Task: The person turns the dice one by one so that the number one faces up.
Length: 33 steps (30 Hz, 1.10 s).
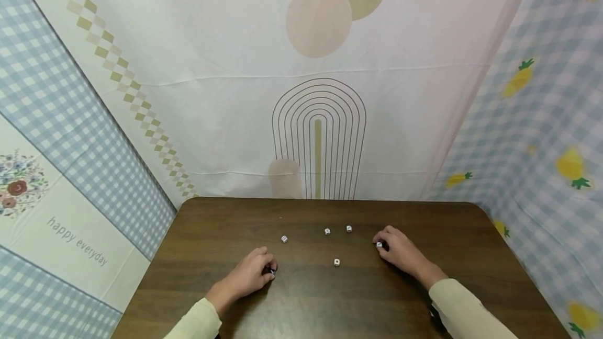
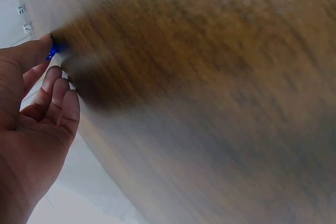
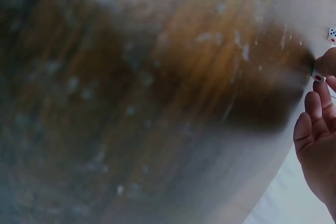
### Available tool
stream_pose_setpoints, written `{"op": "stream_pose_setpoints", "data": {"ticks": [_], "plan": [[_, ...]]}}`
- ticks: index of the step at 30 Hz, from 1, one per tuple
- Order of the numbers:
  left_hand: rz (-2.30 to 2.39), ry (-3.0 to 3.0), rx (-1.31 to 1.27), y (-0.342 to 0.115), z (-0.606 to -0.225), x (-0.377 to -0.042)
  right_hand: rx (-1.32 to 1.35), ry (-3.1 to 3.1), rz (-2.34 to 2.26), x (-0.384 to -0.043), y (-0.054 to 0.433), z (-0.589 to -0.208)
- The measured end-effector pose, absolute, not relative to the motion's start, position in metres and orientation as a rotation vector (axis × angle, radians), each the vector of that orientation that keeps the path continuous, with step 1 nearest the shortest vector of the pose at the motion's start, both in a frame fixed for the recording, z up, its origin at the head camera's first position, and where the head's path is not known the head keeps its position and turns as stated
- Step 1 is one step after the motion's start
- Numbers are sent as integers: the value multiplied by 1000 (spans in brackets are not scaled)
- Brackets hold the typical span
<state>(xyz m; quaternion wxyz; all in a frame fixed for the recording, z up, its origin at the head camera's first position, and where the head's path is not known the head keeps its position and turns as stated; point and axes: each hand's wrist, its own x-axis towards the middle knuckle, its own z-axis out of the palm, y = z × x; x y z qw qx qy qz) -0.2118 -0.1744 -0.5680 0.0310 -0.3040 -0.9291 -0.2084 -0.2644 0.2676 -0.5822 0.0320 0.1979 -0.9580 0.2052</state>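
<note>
On the left of the brown table, my left hand pinches a small die between thumb and fingertips, low over the wood. Its visible side looks blue in the left wrist view, where the die is mostly covered by the fingers. Over to the right, my right hand holds a white die at its fingertips, close to the tabletop. A red pip shows on this die in the right wrist view. Between the hands lie white dice: one nearer the left hand, a pair farther back and one in front.
The dark wooden table has its far edge against a patterned white cloth. Blue checked cloths hang on both sides, the right one printed with pineapples. Light sleeves cover both forearms.
</note>
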Motion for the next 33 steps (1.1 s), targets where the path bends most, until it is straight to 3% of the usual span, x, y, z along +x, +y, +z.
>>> {"op": "stream_pose_setpoints", "data": {"ticks": [14,33], "plan": [[-630,-2879,-944,-175,-568,-213,572,-2920,830,-264,275,-586],[-627,-2843,-943,-175,-571,-212,611,-2877,725,-262,278,-581]]}}
